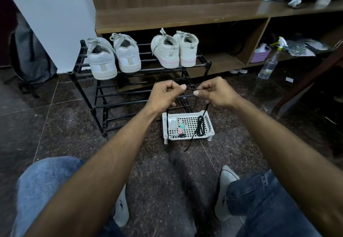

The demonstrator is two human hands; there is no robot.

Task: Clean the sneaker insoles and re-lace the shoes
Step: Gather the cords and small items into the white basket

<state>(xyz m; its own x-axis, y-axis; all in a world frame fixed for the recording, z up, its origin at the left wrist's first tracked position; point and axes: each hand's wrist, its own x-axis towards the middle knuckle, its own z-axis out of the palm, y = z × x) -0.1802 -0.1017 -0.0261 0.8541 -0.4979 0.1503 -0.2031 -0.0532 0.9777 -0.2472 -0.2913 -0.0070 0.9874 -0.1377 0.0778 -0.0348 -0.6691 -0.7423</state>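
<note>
No brand name or legible writing can be made out anywhere; only a dark mark, too blurred to read, is seen on each of the two white worn shoes point(225, 192) at the bottom of the view. Four sneakers are counted on the top tier of a black shoe rack point(104, 95), heels toward the camera: one greyish-white pair point(113, 56) at the left, laced with pale laces, and one white pair with pink soles point(174, 49) at the right. A black shoelace point(193, 136) is held up in front of the rack between two hands: the left hand point(163, 93) is curled round one part of it and the right hand point(215, 92) pinches another part, so that a short stretch runs taut between the two thumbs while both ends hang down over a white perforated tray point(209, 123) on the dark floor. One end trails past the tray's front edge onto the floor. Inside the tray a second, bundled black lace point(201, 128) is seen at the right, and a few small pastel items, too small to identify, lie at the left. One clear spray bottle point(269, 64) is leaned by the wooden cabinet point(185, 16), and one purple tub point(260, 55) is set on its lower shelf.
</note>
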